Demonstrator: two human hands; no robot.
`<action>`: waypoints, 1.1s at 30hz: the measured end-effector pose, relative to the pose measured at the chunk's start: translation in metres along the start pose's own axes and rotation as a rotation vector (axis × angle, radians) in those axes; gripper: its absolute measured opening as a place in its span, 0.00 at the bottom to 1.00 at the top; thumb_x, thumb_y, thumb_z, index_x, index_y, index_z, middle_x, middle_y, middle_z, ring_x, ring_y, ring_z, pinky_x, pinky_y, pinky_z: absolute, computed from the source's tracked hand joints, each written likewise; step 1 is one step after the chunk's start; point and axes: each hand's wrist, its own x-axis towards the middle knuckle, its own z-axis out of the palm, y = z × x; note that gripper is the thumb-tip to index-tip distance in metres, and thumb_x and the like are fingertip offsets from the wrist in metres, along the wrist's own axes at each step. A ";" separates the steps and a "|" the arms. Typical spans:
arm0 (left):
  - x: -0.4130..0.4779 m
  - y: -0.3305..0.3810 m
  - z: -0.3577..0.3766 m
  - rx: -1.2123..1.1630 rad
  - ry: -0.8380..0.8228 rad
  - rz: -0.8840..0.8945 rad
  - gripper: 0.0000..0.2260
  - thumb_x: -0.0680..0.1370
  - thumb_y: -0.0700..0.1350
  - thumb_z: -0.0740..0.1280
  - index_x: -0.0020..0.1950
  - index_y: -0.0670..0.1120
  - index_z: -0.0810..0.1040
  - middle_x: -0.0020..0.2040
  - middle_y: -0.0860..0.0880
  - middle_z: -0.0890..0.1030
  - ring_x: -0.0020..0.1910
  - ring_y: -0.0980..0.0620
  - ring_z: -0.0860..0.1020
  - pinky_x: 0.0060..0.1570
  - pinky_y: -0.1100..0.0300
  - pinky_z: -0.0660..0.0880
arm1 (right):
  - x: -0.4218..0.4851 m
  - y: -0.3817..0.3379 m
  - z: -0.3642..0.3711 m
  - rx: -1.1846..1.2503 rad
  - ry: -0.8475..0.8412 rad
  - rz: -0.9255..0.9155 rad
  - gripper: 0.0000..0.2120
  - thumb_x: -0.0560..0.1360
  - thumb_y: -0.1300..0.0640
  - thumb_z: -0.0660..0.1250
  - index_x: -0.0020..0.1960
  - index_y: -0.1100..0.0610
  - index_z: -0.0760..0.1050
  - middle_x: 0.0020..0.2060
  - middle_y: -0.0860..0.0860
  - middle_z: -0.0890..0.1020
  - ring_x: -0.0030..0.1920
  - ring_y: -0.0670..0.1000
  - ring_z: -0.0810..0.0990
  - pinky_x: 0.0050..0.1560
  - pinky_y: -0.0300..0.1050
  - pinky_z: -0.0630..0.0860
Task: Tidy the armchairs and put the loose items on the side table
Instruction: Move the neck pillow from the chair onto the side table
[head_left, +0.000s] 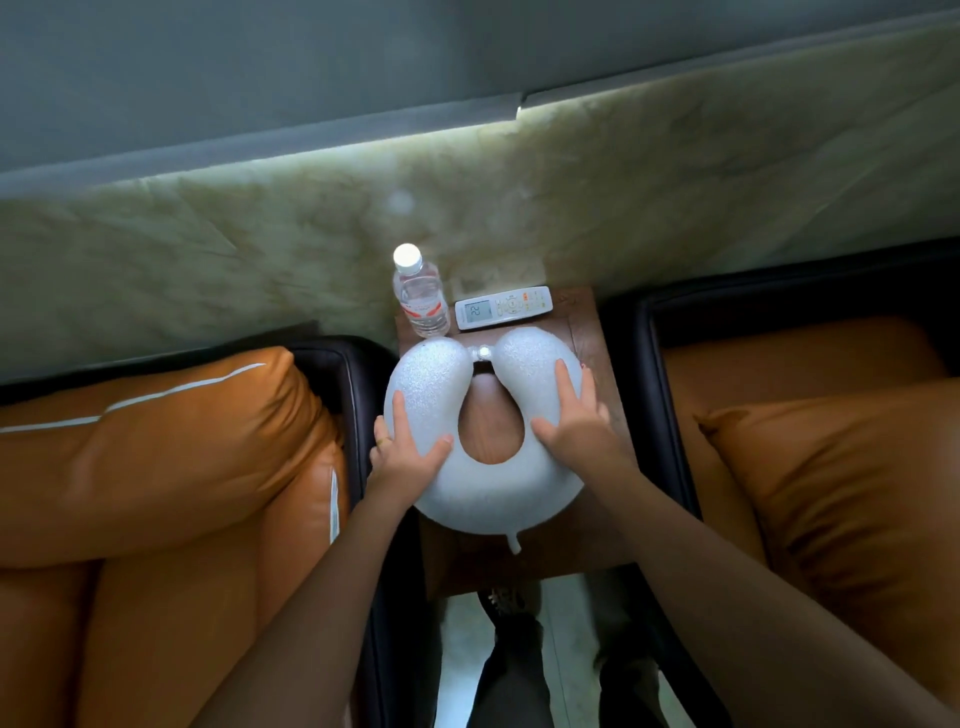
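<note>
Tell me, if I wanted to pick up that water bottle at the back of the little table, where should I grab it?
Grip the water bottle around its clear body, just under the white cap. It stands upright at the side table's far left corner. Come from above: the remote lies close on its right and the neck pillow sits in front.
</note>
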 end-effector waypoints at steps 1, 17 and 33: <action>-0.004 0.007 -0.001 0.012 0.015 -0.016 0.43 0.76 0.62 0.65 0.79 0.62 0.38 0.81 0.41 0.47 0.74 0.33 0.60 0.69 0.42 0.62 | -0.007 0.003 0.001 0.023 0.003 0.011 0.41 0.77 0.46 0.63 0.80 0.38 0.40 0.81 0.47 0.41 0.76 0.61 0.57 0.69 0.58 0.67; -0.148 0.007 0.059 -0.024 -0.026 0.224 0.29 0.79 0.47 0.68 0.78 0.53 0.61 0.80 0.46 0.52 0.79 0.45 0.51 0.73 0.56 0.54 | -0.113 0.081 0.031 0.219 -0.022 -0.067 0.37 0.79 0.52 0.66 0.81 0.42 0.49 0.80 0.50 0.56 0.77 0.57 0.62 0.73 0.60 0.67; -0.232 0.062 0.152 0.272 -0.596 0.376 0.20 0.82 0.49 0.62 0.74 0.51 0.69 0.61 0.52 0.79 0.56 0.55 0.79 0.54 0.60 0.76 | -0.237 0.247 0.021 0.455 0.041 0.106 0.34 0.79 0.51 0.65 0.81 0.47 0.54 0.77 0.53 0.64 0.74 0.52 0.66 0.71 0.44 0.65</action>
